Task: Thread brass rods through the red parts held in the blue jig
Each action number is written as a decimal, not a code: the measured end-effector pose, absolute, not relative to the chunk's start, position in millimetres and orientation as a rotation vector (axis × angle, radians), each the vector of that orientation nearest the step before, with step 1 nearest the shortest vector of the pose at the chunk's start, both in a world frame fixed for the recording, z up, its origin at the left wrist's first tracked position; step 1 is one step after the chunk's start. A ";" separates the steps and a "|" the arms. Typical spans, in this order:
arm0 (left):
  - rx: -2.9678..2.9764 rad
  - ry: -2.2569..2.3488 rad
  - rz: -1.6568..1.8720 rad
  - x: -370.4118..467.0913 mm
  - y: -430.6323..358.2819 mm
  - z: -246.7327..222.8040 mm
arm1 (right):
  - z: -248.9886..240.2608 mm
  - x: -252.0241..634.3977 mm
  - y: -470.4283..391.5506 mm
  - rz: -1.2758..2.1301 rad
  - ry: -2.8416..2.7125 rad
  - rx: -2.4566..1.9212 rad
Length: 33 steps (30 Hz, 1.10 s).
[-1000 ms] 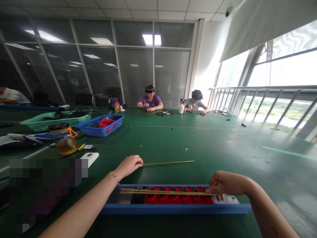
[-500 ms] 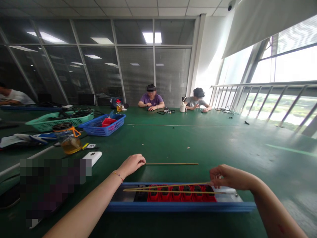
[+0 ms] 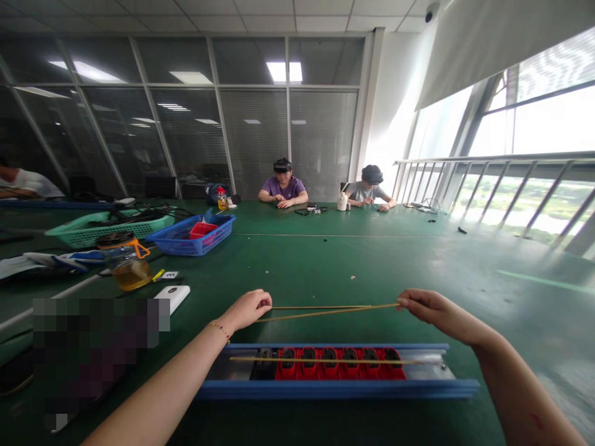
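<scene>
My left hand point(image 3: 250, 307) is closed on the left end of a thin wooden stick point(image 3: 320, 307) beyond the blue-edged metal channel. With thumb and fingers, my right hand point(image 3: 425, 308) pinches the right end of a second thin stick point(image 3: 325, 313). That stick slants down to the left; its far end comes close to my left hand, and I cannot tell whether they touch. A third stick point(image 3: 316, 360) lies lengthwise across the channel point(image 3: 344, 389). Inside the channel sits a row of red blocks point(image 3: 317, 371) with black tops, with a black block point(image 3: 264, 365) at their left.
At left stand a blue basket point(image 3: 195, 246) with a red box, a green basket point(image 3: 69, 234) with cables, a jar of amber liquid point(image 3: 132, 274) and a white device point(image 3: 175, 297). People sit at the far table edge. Railings line the window side.
My right hand has moved away from me with its stick, off the channel to beside the left hand's stick. My left hand has stayed nearly still.
</scene>
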<state>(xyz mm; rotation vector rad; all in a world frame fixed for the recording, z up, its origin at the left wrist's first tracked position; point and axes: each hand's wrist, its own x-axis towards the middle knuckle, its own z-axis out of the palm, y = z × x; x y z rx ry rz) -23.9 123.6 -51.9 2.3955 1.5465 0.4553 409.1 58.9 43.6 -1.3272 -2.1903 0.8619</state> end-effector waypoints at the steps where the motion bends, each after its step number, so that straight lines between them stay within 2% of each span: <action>1: 2.394 1.558 0.455 -23.5 123.4 -51.6 | 39.2 409.6 62.1 0.848 -2.178 -1.336; 15: 2.530 1.612 0.401 -12.9 112.2 -36.8 | -46.3 386.6 103.2 0.580 -2.240 -1.419; 24: 2.532 1.552 0.377 -9.6 113.1 -39.4 | -44.0 386.2 99.9 0.663 -2.201 -1.261; 28: 2.520 1.543 0.392 -9.9 115.1 -43.3 | -42.5 385.4 101.2 0.538 -2.219 -1.275; 33: 2.518 1.550 0.396 -11.6 116.6 -45.7 | -14.9 383.9 88.8 0.632 -2.338 -1.309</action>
